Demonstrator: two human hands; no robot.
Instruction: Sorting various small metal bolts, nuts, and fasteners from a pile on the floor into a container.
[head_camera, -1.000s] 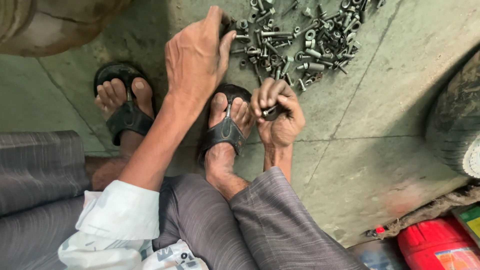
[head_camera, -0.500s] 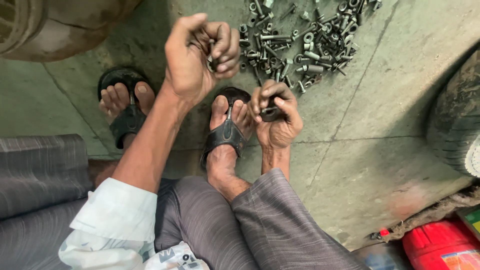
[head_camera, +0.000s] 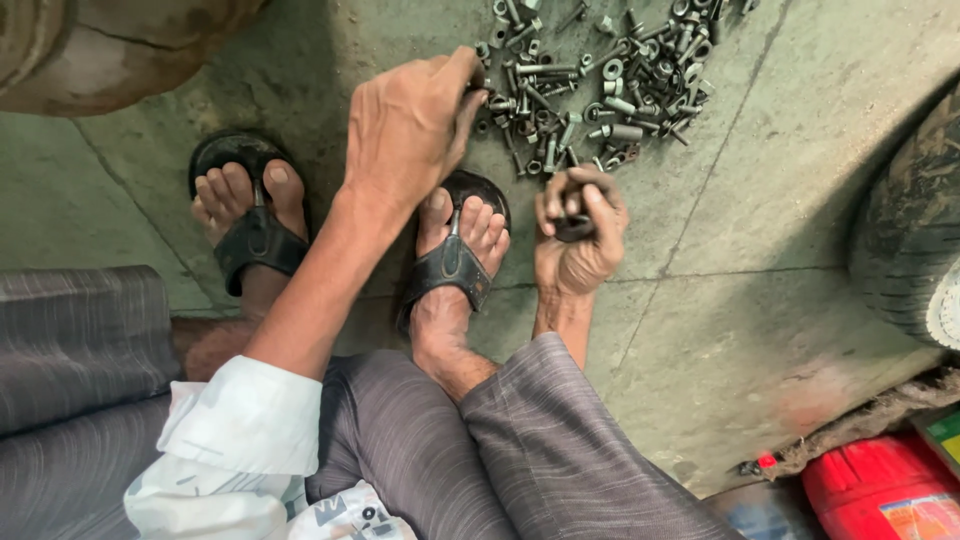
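Two hands work above one heap of grey steel bolts and nuts (head_camera: 600, 80) on the concrete floor (head_camera: 760, 300): left hand (head_camera: 410, 125) fingers pinching into the heap, right hand (head_camera: 578, 235) fingers curled around one dark metal piece (head_camera: 574, 228).

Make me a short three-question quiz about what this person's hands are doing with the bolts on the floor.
1. True or false: the left hand reaches into the pile of bolts and nuts on the concrete floor.
2. What does the right hand hold? A) a small dark metal part B) a red container C) a sandal
3. Fill in: a ______ stands at the right edge of the view.

Key:
1. True
2. A
3. tyre
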